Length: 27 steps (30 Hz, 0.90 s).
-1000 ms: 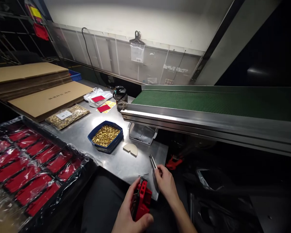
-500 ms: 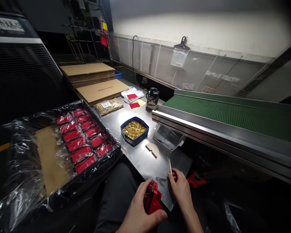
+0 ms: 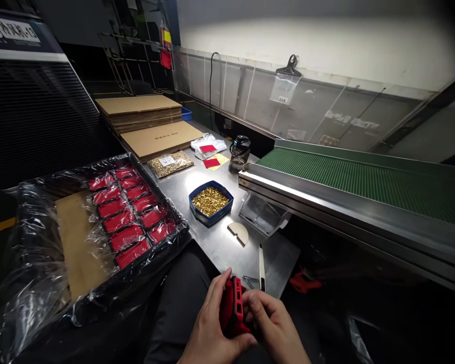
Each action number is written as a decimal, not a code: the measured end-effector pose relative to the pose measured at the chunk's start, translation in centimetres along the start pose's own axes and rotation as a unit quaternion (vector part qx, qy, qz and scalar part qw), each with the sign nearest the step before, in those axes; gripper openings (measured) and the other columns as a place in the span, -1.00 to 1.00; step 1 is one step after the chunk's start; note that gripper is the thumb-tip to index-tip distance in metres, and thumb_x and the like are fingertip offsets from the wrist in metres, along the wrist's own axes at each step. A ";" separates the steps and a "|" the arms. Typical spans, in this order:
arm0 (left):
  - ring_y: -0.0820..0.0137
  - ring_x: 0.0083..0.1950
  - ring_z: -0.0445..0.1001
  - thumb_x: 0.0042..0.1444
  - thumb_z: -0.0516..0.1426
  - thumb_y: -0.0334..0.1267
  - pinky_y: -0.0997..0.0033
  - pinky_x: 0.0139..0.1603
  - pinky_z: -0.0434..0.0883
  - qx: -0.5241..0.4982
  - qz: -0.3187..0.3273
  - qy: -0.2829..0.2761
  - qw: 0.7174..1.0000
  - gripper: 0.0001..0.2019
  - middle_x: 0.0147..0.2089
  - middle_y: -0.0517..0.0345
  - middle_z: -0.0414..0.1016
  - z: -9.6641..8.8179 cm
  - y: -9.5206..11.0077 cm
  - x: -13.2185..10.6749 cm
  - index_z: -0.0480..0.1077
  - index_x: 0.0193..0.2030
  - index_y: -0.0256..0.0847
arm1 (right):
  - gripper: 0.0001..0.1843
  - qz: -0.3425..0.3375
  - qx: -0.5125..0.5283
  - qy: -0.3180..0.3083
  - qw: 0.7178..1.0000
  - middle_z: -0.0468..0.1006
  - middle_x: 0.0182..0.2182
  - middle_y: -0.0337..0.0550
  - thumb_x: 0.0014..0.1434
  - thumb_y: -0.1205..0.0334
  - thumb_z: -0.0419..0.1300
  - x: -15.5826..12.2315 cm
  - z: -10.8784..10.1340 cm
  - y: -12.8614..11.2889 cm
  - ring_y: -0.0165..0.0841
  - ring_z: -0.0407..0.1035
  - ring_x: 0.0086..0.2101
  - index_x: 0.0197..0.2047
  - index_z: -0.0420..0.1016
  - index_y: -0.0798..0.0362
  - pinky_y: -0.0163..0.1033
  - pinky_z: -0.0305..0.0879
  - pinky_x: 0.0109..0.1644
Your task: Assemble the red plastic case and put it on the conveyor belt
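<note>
at the steel table (image 3: 208, 242) edge beside the green conveyor (image 3: 364, 177), both hands, left hand (image 3: 212, 328) and right hand (image 3: 276, 323), grip a red part (image 3: 233, 308).

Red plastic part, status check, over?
Left hand and right hand both grip red plastic part. Tweezers lie on steel table. Nothing obstructing.

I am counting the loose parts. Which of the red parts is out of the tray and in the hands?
The red part gripped between the left hand and right hand; the other red parts lie under plastic film in the black tray.
</note>
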<state>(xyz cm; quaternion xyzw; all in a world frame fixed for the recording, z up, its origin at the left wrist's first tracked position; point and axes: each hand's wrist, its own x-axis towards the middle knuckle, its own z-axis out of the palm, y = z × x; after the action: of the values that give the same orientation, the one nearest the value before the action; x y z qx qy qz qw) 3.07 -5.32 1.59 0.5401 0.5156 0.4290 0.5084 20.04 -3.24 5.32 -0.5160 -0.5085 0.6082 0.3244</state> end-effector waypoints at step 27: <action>-0.13 0.35 0.39 -0.30 0.47 0.32 0.08 0.33 0.40 -0.123 -0.120 -0.006 0.985 0.33 0.37 -0.26 0.35 -0.4 -0.7 0.5 -0.02 0.52 -0.19 | -0.42 -0.061 -0.113 -0.077 0.989 0.60 -0.21 -0.10 0.31 -0.37 0.09 -2.4 -1.6 2.0 -0.22 0.48 -0.21 -0.04 0.59 -0.05 -0.24 0.32 -0.12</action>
<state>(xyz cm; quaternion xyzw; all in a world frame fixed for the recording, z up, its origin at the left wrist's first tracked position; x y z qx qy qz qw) 2.68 -4.80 0.88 0.4103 0.5172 0.4215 0.6217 22.44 -5.57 4.16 -0.4693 -0.6274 0.5641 0.2605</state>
